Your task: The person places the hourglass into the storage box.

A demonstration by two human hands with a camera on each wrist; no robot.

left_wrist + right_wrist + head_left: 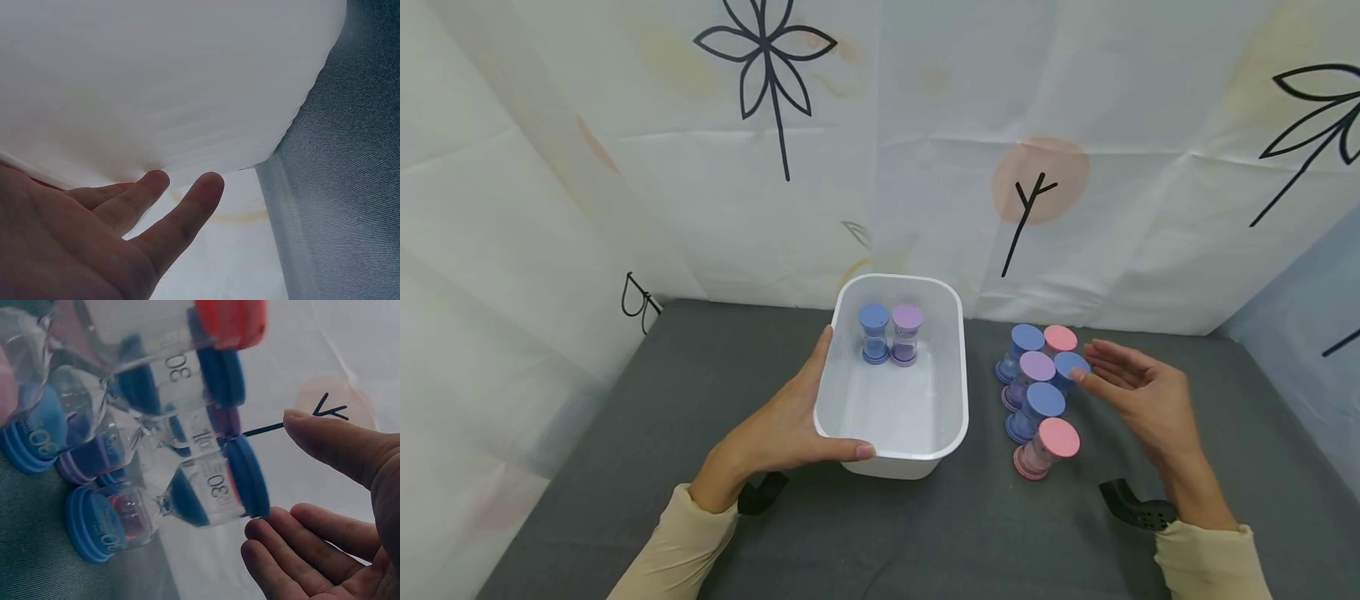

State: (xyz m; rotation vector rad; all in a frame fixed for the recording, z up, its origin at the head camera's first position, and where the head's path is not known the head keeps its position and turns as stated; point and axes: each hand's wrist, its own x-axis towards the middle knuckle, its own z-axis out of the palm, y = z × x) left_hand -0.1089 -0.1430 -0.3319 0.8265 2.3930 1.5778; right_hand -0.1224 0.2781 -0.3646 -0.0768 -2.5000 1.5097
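My left hand (775, 421) holds the near-left corner of a white plastic bin (955, 392), thumb along the front rim and fingers against the outer left side. In the left wrist view those fingers (187, 219) look straight against the bin's wall. Inside the bin a blue hourglass (874, 333) and a purple hourglass (906, 335) stand side by side. My right hand (1146, 400) is spread around the right side of a blue hourglass (1072, 365). In the right wrist view its thumb is apart from that blue cap (249, 477), while its fingertips lie close below.
More hourglasses stand clustered right of the bin: a purple one (1037, 367), a blue one (1045, 402), a near pink one (1057, 439), a far pink one (1060, 337) and a far blue one (1027, 338). A patterned white cloth (925, 217) hangs behind the grey table (940, 542).
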